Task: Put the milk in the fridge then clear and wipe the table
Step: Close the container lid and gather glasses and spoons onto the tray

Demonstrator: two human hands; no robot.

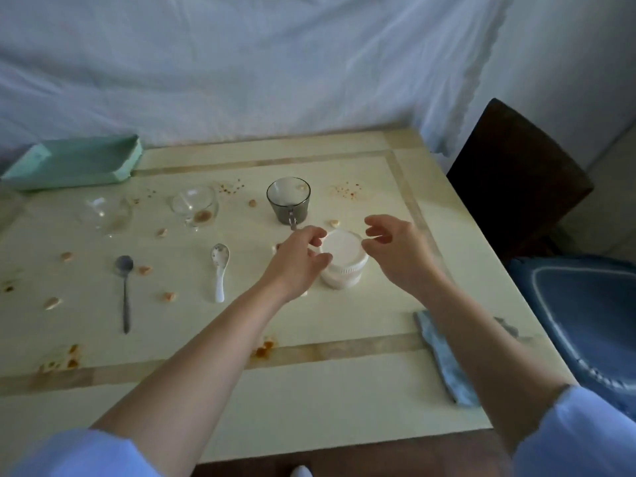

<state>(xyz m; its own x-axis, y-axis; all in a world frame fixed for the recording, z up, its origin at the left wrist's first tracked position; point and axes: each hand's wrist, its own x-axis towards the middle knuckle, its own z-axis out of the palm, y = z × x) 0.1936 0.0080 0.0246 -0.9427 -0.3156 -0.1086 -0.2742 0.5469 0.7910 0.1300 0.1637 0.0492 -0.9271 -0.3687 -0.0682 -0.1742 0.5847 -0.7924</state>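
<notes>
Two hands flank the white lidded milk container [342, 261] right of frame centre: left hand [298, 259] and right hand [395, 251], fingers spread, neither closed on it. Judged progress: none. Milk remains on the tabletop [309, 390]. Dark cup [288, 200], glass bowls [194, 205], two spoons [219, 270], crumbs and stains remain; blue cloth [447, 366], lower right, lies unused.
</notes>
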